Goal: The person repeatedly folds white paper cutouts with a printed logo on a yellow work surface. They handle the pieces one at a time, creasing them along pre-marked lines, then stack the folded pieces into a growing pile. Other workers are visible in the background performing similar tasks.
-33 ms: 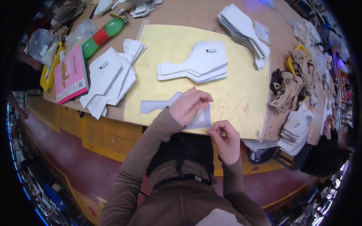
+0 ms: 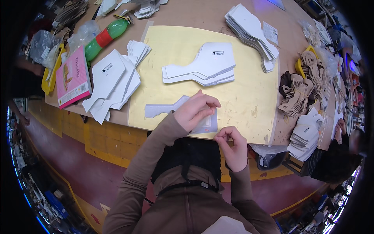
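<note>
head view, left hand [image 2: 193, 112] half-curled over grey piece [image 2: 156, 110], right hand [image 2: 235, 146] pinched near its corner, both holds unclear

Bright centre, black corners — bowed edges

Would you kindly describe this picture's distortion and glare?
In the head view, the table bends along its near edge and the corners are black; in the head view also, bluish glare tints the table's far side, while the yellow sheet looks softly lit.
</note>
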`<state>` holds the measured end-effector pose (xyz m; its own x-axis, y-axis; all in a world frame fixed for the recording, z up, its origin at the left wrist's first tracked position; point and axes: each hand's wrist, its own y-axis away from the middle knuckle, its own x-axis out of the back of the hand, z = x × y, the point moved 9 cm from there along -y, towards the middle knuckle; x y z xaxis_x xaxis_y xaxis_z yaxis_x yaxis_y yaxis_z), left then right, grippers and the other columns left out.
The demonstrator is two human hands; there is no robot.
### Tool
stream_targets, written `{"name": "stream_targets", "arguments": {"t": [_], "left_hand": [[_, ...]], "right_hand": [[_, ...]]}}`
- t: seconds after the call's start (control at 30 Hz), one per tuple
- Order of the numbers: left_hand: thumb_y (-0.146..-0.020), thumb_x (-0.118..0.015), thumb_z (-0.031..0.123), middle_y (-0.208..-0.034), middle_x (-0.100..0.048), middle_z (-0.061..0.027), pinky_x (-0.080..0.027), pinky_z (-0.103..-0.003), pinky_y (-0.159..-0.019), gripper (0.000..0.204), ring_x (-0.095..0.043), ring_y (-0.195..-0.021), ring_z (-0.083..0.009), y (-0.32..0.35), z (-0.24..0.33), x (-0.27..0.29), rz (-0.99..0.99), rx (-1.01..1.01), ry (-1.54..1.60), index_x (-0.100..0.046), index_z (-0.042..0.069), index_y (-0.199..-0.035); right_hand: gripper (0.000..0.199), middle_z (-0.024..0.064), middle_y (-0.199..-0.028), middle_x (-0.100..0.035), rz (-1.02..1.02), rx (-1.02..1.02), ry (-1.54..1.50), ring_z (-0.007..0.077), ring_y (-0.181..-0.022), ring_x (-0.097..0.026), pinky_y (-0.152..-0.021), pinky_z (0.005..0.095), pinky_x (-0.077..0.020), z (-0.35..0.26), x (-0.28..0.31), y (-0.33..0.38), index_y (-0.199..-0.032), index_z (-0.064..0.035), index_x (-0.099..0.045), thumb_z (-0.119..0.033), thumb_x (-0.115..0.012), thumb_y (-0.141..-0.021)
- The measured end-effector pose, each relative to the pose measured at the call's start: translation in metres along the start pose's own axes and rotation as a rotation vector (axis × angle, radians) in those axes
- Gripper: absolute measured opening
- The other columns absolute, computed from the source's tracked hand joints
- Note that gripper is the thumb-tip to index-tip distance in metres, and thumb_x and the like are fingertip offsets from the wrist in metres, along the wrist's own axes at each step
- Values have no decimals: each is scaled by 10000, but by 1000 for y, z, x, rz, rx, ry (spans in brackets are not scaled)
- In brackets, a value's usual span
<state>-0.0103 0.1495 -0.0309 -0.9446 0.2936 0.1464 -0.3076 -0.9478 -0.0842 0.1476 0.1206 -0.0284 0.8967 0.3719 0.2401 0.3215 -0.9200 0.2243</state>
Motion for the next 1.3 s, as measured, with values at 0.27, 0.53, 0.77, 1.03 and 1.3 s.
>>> {"name": "stream_targets", "arguments": {"t": [0.27,0.53,0.77,1.03,1.3], "left_hand": [[-974,-587,77,-1106,-613,-33,-85,-574,-1214,199,-598,-1106,-194,-2,1,-3,-11,-34,-55,-618,92,-1170],[-898,-634,7,-1260,-603,-102,-273,-503,-1173,259,-566,-1206,-253,0,27,6,159,-233,-224,-661,34,-1154],[-887,-621,-17,-1066,-697,-93,-431,-452,-1064,244,-642,-1072,-299,50,22,31,391,-21,-357,-694,46,-1111],[-883,-688,65,-1233,-704,-45,-429,-448,-1076,256,-638,-1194,-252,69,10,16,336,-3,-628,-707,72,-1138],[-814,-781,146,-1306,-656,-79,-418,-504,-1074,376,-603,-1250,-298,67,19,12,263,-35,-614,-655,105,-1166]], "right_hand": [[130,68,-807,-623,46,115,179,166,-754,-588,-717,291,-487,-20,6,-12,-943,3,-675,-64,-757,-868],[149,73,-735,-633,54,30,185,138,-654,-589,-614,283,-491,-11,-5,-32,-922,30,-687,-79,-773,-867],[209,123,-964,-712,60,-71,-179,120,-813,-691,-737,260,-553,6,-2,-34,-1097,46,-704,-27,-722,-902],[313,148,-1141,-685,-67,258,223,188,-1003,-687,-844,274,-542,-29,-10,-41,-1238,-3,-678,35,-634,-930],[397,71,-1288,-562,-142,-97,-212,58,-891,-534,-767,194,-476,-2,-15,-41,-1311,64,-622,91,-627,-914]]}}
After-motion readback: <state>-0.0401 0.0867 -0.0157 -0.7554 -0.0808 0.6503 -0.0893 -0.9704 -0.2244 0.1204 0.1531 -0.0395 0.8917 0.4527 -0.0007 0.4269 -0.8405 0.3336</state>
